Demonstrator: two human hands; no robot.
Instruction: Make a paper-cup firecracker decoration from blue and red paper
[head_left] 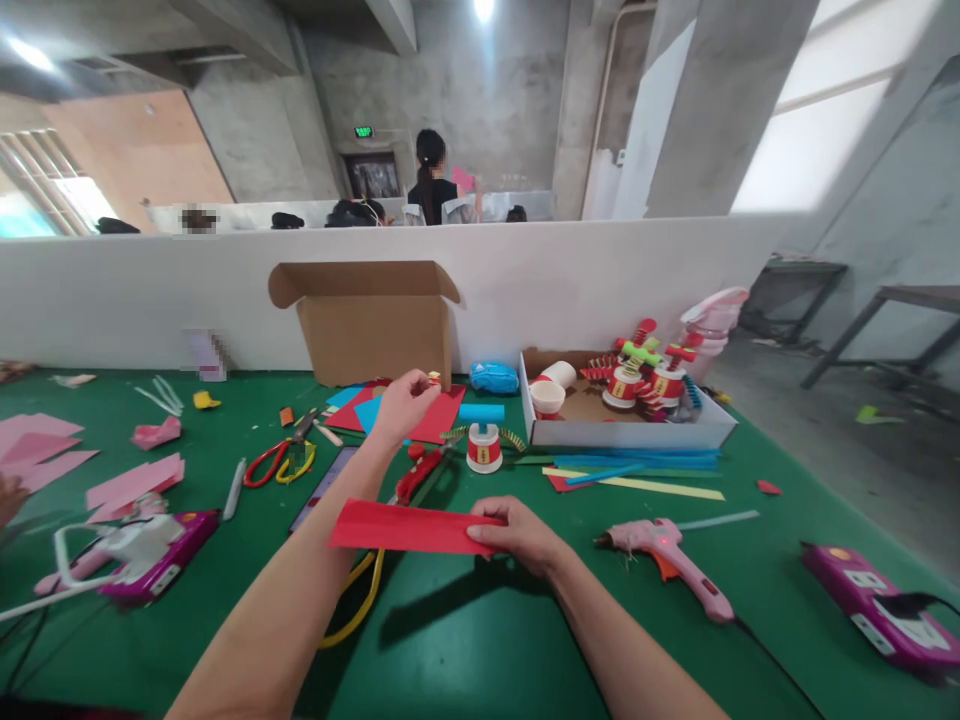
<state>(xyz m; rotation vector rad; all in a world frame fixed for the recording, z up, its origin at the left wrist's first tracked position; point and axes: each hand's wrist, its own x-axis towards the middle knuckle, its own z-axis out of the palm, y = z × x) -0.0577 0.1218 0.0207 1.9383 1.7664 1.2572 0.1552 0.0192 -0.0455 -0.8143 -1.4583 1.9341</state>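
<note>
My right hand [514,535] holds the right end of a red paper strip [412,528] between thumb and fingers, above the table. My left hand [405,402] reaches over the red and blue paper sheets [442,412], its fingers drawn together. A tiny gold-and-red piece shows at its fingertips; I cannot make out what it is. Beyond the strip stands a red-and-white paper cup figure [484,448] with a blue paper roll on top and folded paper arms. Scissors with red and yellow handles [420,476] lie partly under the strip.
A pink glue gun [667,555] and a purple power strip [881,610] lie to the right. A white tray [630,433] holds cups and finished figures. An upright cardboard box [375,340] stands behind. Left are smaller scissors [289,458], a phone [324,490] and pink paper [135,485].
</note>
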